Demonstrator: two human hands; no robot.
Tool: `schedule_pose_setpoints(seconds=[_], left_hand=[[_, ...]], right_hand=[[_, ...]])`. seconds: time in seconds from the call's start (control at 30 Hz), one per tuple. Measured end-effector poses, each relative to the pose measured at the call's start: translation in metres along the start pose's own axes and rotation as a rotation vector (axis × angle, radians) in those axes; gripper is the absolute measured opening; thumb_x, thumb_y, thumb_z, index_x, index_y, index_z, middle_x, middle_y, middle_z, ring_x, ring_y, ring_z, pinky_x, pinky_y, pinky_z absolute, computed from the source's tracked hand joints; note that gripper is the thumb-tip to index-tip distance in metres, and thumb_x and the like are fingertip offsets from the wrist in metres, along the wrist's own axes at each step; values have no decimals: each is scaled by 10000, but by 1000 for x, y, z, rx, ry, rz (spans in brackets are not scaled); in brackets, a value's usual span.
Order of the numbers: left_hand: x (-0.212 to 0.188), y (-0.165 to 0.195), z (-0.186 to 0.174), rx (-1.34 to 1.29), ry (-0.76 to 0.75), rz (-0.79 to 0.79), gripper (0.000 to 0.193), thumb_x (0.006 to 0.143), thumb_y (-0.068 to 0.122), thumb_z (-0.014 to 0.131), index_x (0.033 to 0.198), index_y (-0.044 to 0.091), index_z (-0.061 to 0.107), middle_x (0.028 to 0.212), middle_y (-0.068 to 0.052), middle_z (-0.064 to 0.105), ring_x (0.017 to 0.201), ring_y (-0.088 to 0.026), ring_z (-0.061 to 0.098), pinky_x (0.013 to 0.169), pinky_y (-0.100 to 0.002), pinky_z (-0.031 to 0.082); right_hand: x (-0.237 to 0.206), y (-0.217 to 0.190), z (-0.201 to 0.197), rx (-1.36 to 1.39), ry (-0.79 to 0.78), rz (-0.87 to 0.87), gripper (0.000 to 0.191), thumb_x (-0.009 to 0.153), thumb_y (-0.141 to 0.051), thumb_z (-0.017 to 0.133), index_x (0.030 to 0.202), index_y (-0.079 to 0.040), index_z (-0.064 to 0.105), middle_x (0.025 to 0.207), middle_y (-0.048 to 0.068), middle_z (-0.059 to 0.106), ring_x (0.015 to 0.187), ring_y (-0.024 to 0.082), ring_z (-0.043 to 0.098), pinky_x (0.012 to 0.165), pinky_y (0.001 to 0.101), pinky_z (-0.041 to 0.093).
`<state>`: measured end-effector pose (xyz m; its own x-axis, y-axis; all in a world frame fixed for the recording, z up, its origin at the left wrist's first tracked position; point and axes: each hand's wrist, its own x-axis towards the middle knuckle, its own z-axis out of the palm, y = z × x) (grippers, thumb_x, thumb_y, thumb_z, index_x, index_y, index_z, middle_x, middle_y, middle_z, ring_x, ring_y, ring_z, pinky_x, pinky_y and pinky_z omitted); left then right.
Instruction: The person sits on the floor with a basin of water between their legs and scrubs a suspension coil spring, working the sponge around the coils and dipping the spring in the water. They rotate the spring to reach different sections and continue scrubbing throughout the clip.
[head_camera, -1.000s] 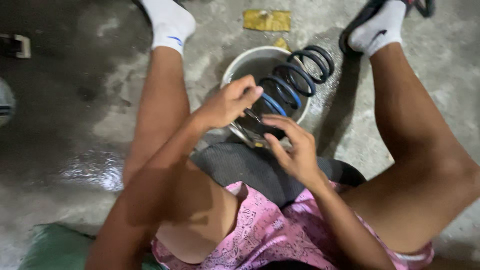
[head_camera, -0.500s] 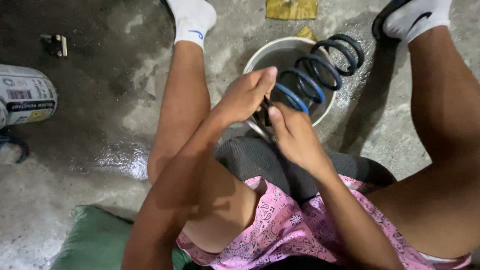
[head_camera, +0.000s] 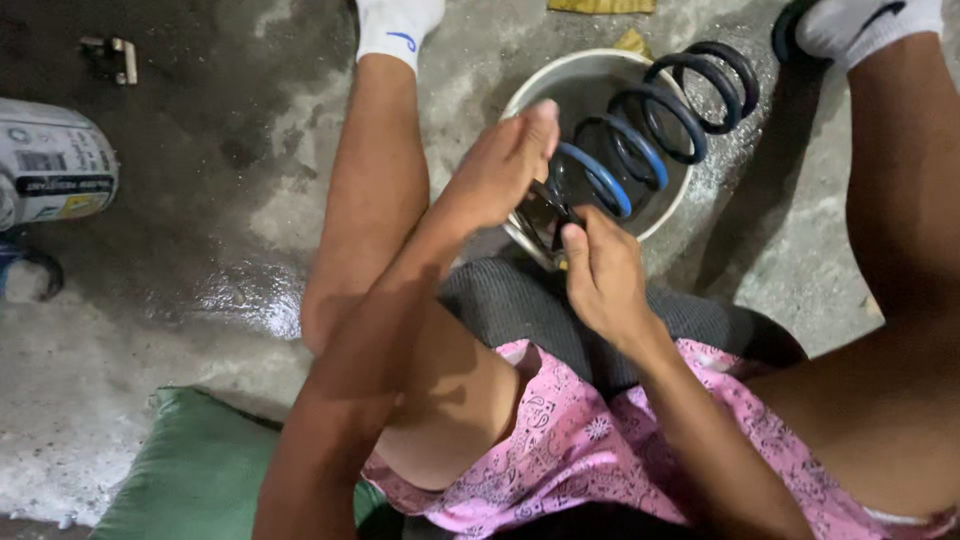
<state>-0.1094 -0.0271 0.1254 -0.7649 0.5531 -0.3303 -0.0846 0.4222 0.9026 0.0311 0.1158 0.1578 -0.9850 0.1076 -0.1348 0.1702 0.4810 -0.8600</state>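
Head view: a small dark metal part (head_camera: 545, 212) is held between both hands over the near rim of a white bucket (head_camera: 560, 75). The left hand (head_camera: 495, 170) is curled over it from ten o'clock, its fingers (head_camera: 540, 120) closed on the upper end; the right hand (head_camera: 600, 275) grips it from six o'clock, thumb pressed against it (what kind of part it is cannot be told).

A blue and black coil spring (head_camera: 660, 110) lies tilted across the bucket, its top hanging over the rim at two o'clock. A slip of either hand could likely drop the part into the bucket, or nudge the spring off its perch.

Open room is scant: bare legs hem the hands in at nine and three o'clock, with the grey cloth (head_camera: 520, 300) below. A printed canister (head_camera: 50, 160) lies well apart at nine o'clock on the wet concrete floor (head_camera: 200, 260).
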Motion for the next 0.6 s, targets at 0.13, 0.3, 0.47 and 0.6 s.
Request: schedule_pose_setpoints(seconds=[0.13, 0.3, 0.47, 0.6], left_hand=[[-4, -9, 5, -4, 64, 41, 675, 1051, 653, 211, 955, 96, 579, 749, -42, 578, 681, -161, 595, 644, -323, 484], [-11, -4, 8, -268, 40, 108, 634, 1102, 622, 261, 1070, 83, 595, 822, -33, 474, 743, -139, 515, 664, -317, 492], [-10, 13, 3, -120, 77, -31, 574, 1080, 571, 273, 1019, 89, 578, 770, -35, 504, 647, -144, 540, 586, -318, 475], [-13, 25, 5, -27, 91, -2, 563, 1075, 553, 269, 1034, 91, 588, 778, -78, 560, 639, -224, 579, 659, -363, 490]], right_hand=[[29, -20, -11, -218, -175, 8, 332, 1065, -243, 530, 882, 17, 627, 804, 297, 634, 834, 499, 641, 713, 550, 482], [41, -19, -11, -297, -228, -33, 359, 1074, -261, 539, 865, 15, 635, 809, 292, 634, 832, 500, 632, 721, 557, 483], [-2, 5, -6, -52, 106, -280, 280, 1105, -183, 463, 1142, 61, 595, 988, 277, 649, 892, 496, 638, 785, 513, 512], [-10, 8, -2, -29, 111, -228, 259, 1098, -170, 474, 1129, 52, 605, 965, 266, 656, 871, 475, 653, 780, 512, 514]])
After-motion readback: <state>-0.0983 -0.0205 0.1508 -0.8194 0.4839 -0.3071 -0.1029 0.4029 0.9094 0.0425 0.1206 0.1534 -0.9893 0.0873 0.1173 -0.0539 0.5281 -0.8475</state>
